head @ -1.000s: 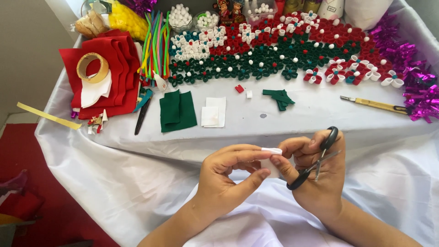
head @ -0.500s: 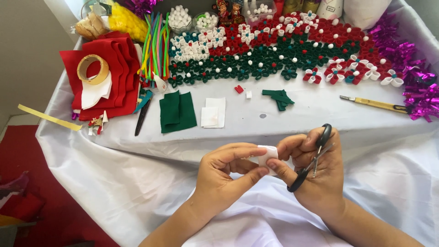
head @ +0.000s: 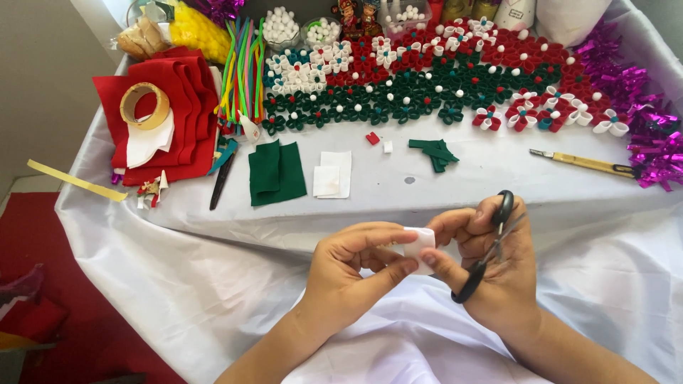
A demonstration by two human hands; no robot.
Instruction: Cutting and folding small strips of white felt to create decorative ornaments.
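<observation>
My left hand (head: 352,274) and my right hand (head: 491,263) meet over my lap, below the table's front edge. Between their fingertips they pinch a small white felt piece (head: 420,245), held by the thumb and fingers of both hands. Black-handled scissors (head: 491,242) hang closed from my right hand, its fingers through the loops and the blades pointing down across the palm. On the table beyond lie a dark green felt square (head: 276,172), two white felt squares (head: 333,175) and folded green felt strips (head: 434,152).
A white cloth (head: 498,171) covers the table. Along the back spread several red, green and white felt flowers (head: 441,75). Red felt sheets with a tape roll (head: 144,105) lie at the left, beside coloured pipe cleaners (head: 242,60). A yellow utility knife (head: 583,163) and purple foil bows (head: 647,128) sit right.
The white piece has been turned between my fingers, from a thin edge-on strip to a broader face. Both hands stay at the same place.
</observation>
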